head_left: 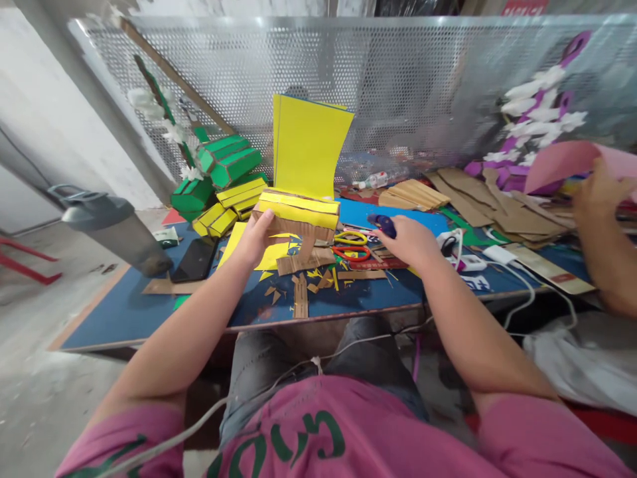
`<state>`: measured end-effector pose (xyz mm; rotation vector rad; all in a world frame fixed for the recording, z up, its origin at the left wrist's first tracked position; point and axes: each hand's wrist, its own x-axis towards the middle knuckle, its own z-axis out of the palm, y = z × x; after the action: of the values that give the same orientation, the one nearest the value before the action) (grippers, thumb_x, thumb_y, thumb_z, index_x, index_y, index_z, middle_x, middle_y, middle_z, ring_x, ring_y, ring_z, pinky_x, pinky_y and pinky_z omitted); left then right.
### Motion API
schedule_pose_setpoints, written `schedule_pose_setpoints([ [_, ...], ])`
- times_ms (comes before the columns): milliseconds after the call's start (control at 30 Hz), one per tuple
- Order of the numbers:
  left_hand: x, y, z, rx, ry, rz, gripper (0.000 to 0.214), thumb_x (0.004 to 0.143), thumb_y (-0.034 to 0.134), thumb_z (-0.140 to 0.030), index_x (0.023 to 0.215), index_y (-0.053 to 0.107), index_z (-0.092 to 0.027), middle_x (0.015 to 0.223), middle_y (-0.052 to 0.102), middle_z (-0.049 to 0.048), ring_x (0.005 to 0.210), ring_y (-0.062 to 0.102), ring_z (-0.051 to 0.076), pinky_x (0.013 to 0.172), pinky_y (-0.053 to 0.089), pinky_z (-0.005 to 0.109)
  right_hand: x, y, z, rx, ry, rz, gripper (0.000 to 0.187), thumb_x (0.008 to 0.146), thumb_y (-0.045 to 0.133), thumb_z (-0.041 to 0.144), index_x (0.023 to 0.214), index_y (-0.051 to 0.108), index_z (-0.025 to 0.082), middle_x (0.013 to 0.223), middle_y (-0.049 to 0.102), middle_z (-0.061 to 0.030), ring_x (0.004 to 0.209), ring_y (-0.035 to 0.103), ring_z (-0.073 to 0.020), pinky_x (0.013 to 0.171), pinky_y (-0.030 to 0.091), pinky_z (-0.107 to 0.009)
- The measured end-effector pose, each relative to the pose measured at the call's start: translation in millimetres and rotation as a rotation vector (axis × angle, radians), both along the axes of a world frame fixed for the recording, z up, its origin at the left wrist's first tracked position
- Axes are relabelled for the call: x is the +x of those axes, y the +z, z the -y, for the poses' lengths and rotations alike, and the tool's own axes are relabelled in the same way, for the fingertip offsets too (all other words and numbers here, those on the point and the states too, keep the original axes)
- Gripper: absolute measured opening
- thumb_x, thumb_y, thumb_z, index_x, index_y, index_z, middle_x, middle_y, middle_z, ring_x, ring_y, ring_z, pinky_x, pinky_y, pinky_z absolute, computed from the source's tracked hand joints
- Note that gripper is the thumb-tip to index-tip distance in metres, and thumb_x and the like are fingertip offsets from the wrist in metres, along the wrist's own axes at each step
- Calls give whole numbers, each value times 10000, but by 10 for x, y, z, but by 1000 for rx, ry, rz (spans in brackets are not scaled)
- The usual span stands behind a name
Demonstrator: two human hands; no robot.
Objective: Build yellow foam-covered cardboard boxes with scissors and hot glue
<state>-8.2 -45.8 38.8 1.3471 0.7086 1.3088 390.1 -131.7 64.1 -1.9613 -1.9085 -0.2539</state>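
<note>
My left hand [256, 239] is closed on the left end of a cardboard piece faced with yellow paper [301, 211], held above the table. A tall yellow sheet [311, 146] stands up just behind it; whether the two are joined I cannot tell. My right hand [411, 242] is wrapped around a dark blue glue gun [384, 224], to the right of the yellow piece and apart from it. Between the hands lie yellow-handled scissors [351, 238] and red-handled scissors [352, 253]. Cardboard strips [301, 295] and yellow scraps [326, 279] are strewn below.
Left on the blue table [114, 318] are a grey bottle [117, 229], a black phone [195, 259], and green [231, 159] and yellow boxes [216, 220]. At right are cardboard sheets [478, 199], a power strip [470, 263] with cables and another person's hand [600, 189] holding pink paper [560, 166].
</note>
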Motion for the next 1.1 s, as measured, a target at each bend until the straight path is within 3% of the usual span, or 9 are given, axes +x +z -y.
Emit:
schedule_pose_setpoints([
  [100, 2, 19, 8, -21, -20, -24, 929, 877, 858, -819, 1610, 573, -326, 1562, 756, 150, 1142, 880, 353, 889, 794, 525, 84, -35, -161, -238, -65, 103, 549, 1104, 604, 647, 1155, 812, 141, 1268, 830, -286, 1133, 793, -440, 872, 580, -472],
  [267, 1, 66, 81, 143, -8, -34, 1015, 867, 914, -729, 1714, 472, -385, 1594, 741, 133, 1238, 857, 353, 960, 787, 518, 195, -100, -240, -429, 0, 100, 602, 1014, 725, 716, 1289, 822, 190, 1380, 833, -213, 1223, 782, -410, 884, 554, -414],
  [400, 6, 55, 109, 256, 46, -73, 1127, 804, 944, -772, 1747, 445, -412, 1627, 715, 125, 1316, 821, 388, 971, 782, 512, 157, -8, -120, -343, 64, 86, 513, 956, 838, 541, 1329, 790, 192, 1409, 804, -195, 1220, 760, -385, 894, 547, -405],
  [533, -10, 23, 39, 355, 131, -96, 1180, 798, 927, -834, 1770, 414, -403, 1664, 671, 136, 1384, 777, 418, 1068, 747, 587, -216, 188, 15, -30, 385, -48, 211, 1010, 731, 303, 1196, 781, 216, 1271, 825, -135, 1106, 763, -306, 897, 540, -387],
  [600, -45, 26, -25, 433, 205, -87, 1218, 806, 911, -859, 1798, 355, -423, 1739, 602, 132, 1496, 705, 439, 1156, 703, 636, -513, 243, 10, -70, 564, -91, 76, 1017, 731, 281, 1042, 788, 237, 1148, 843, -89, 1017, 768, -277, 866, 535, -377],
  [667, -92, 42, -90, 513, 279, -84, 1250, 825, 888, -874, 1828, 270, -456, 1799, 532, 117, 1615, 605, 444, 1250, 637, 666, -820, 232, -64, -204, 710, -67, 81, 1002, 792, 301, 1063, 805, 250, 1126, 858, -74, 1006, 784, -280, 865, 552, -378],
  [833, -178, 42, -202, 557, 349, -109, 1228, 901, 819, -871, 1856, 150, -487, 1799, 491, 136, 1625, 594, 443, 1273, 596, 701, -1349, 10, -398, -341, 876, 89, 510, 938, 918, 382, 1413, 768, 270, 1608, 744, -125, 1413, 726, -363, 1105, 577, -432],
  [1000, -178, -19, -282, 551, 342, -150, 1307, 840, 888, -861, 1849, 156, -464, 1807, 439, 166, 1614, 598, 463, 1284, 570, 713, -1414, -169, -596, -336, 903, 80, 488, 912, 857, 258, 1392, 772, 242, 1479, 791, -129, 1315, 748, -340, 1087, 579, -412],
  [1100, -164, -17, -296, 544, 337, -143, 1347, 790, 932, -857, 1834, 191, -440, 1791, 439, 176, 1641, 564, 480, 1325, 532, 706, -1330, -188, -624, -297, 966, -56, 286, 951, 774, 250, 1235, 810, 236, 1303, 836, -105, 1156, 768, -302, 1024, 582, -402],
])
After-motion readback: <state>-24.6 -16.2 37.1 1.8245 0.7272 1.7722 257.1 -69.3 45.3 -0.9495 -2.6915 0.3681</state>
